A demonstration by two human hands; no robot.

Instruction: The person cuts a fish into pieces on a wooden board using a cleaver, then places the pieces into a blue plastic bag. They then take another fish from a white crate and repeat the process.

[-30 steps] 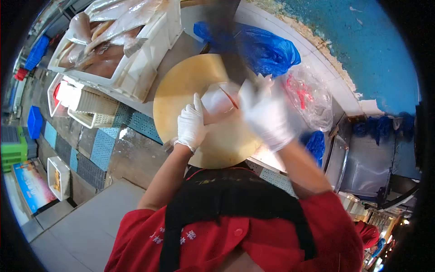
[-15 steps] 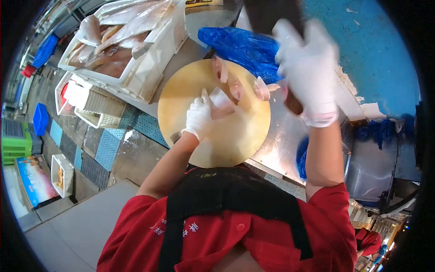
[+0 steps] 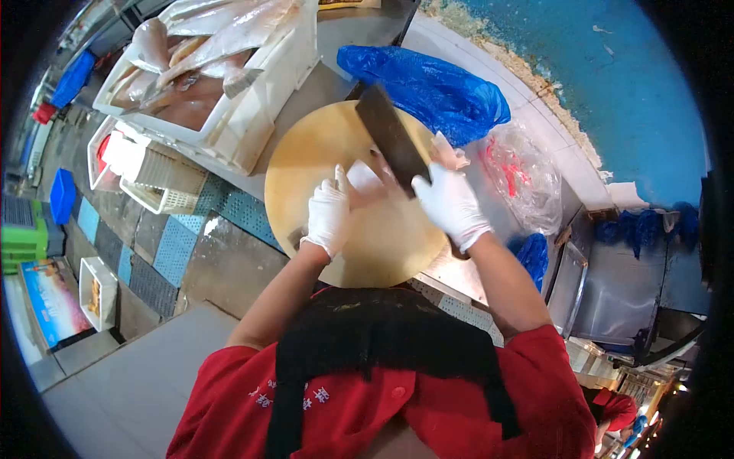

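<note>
My gloved right hand is wrapped around the handle of a broad, dark cleaver. The cleaver's blade is down over the round yellow chopping board, right at the far side of a pale fish piece. On that piece's near left side lies my gloved left hand, its fingers closed on the fish and one finger pointing away from me. Cut fish chunks sit at the board's right edge. The blade hides other pieces behind it.
A white crate heaped with whole fish stands at upper left. Beyond the board lies a blue plastic bag, with a clear plastic bag at its right. Nested white baskets are on the left. Another person appears at lower right.
My right hand has swung the cleaver down and left, from raised at upper right to the fish on the board. The clear bag is now uncovered. My left hand stays at the fish.
</note>
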